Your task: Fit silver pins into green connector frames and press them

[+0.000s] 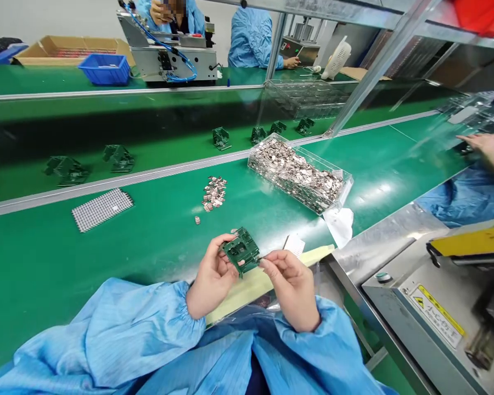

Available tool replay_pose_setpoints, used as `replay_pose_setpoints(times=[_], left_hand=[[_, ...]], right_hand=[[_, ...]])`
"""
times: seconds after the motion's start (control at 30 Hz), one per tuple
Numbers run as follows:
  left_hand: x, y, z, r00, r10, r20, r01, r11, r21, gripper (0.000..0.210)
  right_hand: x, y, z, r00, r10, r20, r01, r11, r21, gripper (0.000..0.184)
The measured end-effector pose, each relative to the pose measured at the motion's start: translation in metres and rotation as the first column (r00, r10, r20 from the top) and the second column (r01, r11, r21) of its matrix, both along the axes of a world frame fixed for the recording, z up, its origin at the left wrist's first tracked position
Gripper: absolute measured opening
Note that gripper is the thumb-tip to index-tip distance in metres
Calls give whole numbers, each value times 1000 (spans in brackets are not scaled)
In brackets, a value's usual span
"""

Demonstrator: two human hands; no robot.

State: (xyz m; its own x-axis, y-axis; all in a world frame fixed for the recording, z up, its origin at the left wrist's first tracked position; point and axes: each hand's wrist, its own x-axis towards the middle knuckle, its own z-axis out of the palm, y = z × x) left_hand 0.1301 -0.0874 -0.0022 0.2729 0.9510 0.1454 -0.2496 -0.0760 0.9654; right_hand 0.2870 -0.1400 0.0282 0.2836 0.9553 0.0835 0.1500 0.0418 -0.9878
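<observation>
the left hand (211, 277) is clamped on a green plastic frame (242, 251) just nearer the person than the clear tray of metal clips (298, 173), while the right hand (293, 285) pinches something small at the frame's edge. several like frames (119, 157) already lie on the belt beyond that tray, and a small pile of loose clips (214, 193) lies just left of it, so plenty seems left.

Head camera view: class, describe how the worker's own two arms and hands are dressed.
Both arms wear loose, light blue smock sleeves, crinkled, with gathered elastic cuffs at the wrists. The left hand and right hand are bare: no gloves, rings or watch visible.
</observation>
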Motion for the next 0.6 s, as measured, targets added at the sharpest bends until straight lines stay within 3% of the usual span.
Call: replay_pose_setpoints(times=[0.1,0.17,0.37,0.6], left_hand=[[12,-6,4,998,-57,2,57,997,42,41],[14,-9,4,997,-75,-3,75,996,48,40],[9,-14,2,993,-98,-70,99,995,15,37],[7,-14,3,986,-163,-35,164,986,33,38]], right_hand=[[-5,-3,-8,980,-154,129,131,977,166,6],[-6,-3,-11,966,-193,172,157,966,203,2],[-11,-3,-12,954,-204,221,167,970,174,5],[-11,-5,-9,961,-170,217,141,980,142,5]])
